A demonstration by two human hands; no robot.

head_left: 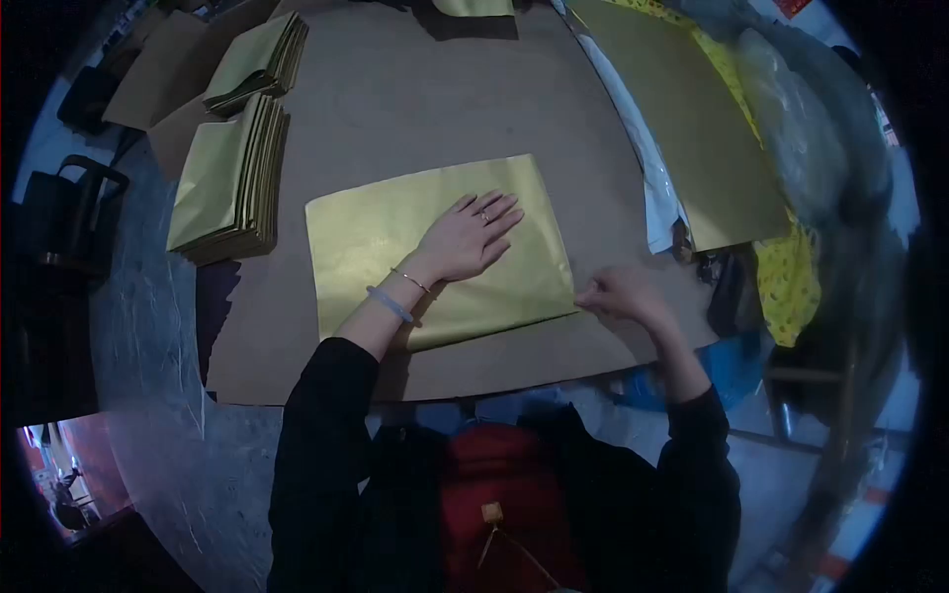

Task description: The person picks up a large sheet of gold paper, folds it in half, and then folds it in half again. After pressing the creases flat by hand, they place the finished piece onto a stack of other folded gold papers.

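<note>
A gold paper sheet (366,252) lies on the brown cardboard work surface in front of me; its near edge curves and looks folded, though the layers are hard to make out. Across its middle right, my left hand (470,237) rests flat, palm down and fingers stretched toward the upper right. That hand wears a ring, and two bracelets circle the wrist. At the sheet's lower right corner, my right hand (623,295) is closed in a pinch on the paper, slightly blurred by motion.
Two stacks of folded gold paper, a nearer one (213,188) and a farther one (259,61), stand at the left edge. Along the right lies a large gold-brown sheet stack (682,119) beside white plastic (633,128) and yellow patterned cloth (788,287). Cardboard (445,109) covers the table.
</note>
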